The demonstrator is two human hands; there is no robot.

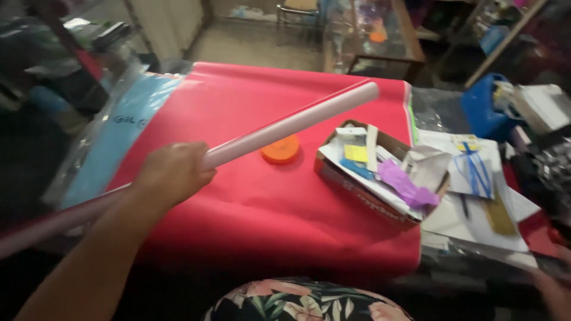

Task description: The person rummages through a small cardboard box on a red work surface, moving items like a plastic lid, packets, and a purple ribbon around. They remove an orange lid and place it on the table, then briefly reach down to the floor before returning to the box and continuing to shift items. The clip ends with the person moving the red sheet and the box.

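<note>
My left hand is closed around a long pale pink roll of paper. The roll slants from the lower left up to the right, above a red sheet spread over the table. A round orange tape roll lies on the red sheet just under the roll. My right hand shows only as a blurred bit at the lower right corner; whether it holds anything is unclear.
An open cardboard box of paper scraps sits on the sheet's right side. White papers and a card with blue ribbon lie to its right. A light blue sheet in clear plastic lies left. A blue container stands behind.
</note>
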